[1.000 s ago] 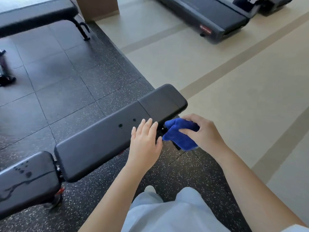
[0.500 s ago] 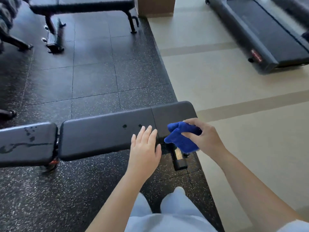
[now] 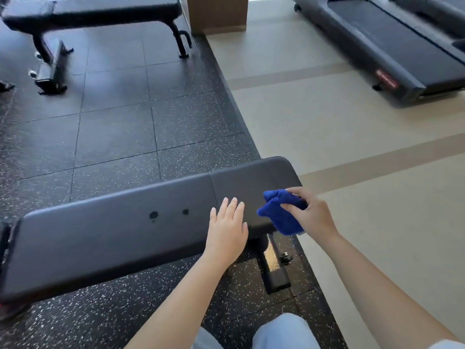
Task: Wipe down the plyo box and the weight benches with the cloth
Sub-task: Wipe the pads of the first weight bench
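A dark padded weight bench [image 3: 113,230] runs across the lower half of the view, with two small wet spots near its middle. My left hand [image 3: 227,230] lies flat on its pad, fingers spread, holding nothing. My right hand [image 3: 310,212] grips a bunched blue cloth [image 3: 279,214] that rests on the bench's right end. A second black weight bench [image 3: 100,11] stands at the top left. A brown box-like block [image 3: 217,13] stands at the top centre; only its lower part shows.
A treadmill [image 3: 392,46] lies at the top right on the beige floor [image 3: 352,147]. Black speckled rubber tiles [image 3: 115,127] cover the left area between the two benches. The near bench's foot [image 3: 275,270] sticks out below its right end. My knees show at the bottom.
The view has swung so the near bench lies more level and the far bench and treadmill show fuller. My right hand has brought the cloth up onto the bench's right end.
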`<action>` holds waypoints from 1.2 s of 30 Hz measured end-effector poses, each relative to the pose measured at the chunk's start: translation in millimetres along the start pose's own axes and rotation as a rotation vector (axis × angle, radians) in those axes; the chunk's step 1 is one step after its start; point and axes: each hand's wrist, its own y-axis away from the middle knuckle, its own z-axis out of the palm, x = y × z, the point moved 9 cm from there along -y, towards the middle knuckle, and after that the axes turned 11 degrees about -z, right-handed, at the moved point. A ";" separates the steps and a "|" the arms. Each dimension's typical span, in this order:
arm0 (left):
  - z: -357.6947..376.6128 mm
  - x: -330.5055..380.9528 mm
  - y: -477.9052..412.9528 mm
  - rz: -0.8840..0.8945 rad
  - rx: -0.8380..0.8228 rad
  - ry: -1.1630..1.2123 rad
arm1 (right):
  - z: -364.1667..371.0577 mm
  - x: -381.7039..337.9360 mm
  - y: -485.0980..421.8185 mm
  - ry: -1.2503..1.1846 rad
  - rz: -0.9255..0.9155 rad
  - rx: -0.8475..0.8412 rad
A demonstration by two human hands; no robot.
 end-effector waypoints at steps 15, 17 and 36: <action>149.8 -29.8 -117.5 0.013 0.202 -0.176 | 63.9 142.4 -60.6 0.490 -0.688 0.278; 149.7 -27.2 -119.7 0.033 0.227 -0.145 | 70.7 150.3 -49.4 0.512 -0.753 0.295; 162.9 -28.7 -136.3 -0.052 0.077 -0.179 | 110.2 164.4 -83.9 0.991 -0.860 -0.116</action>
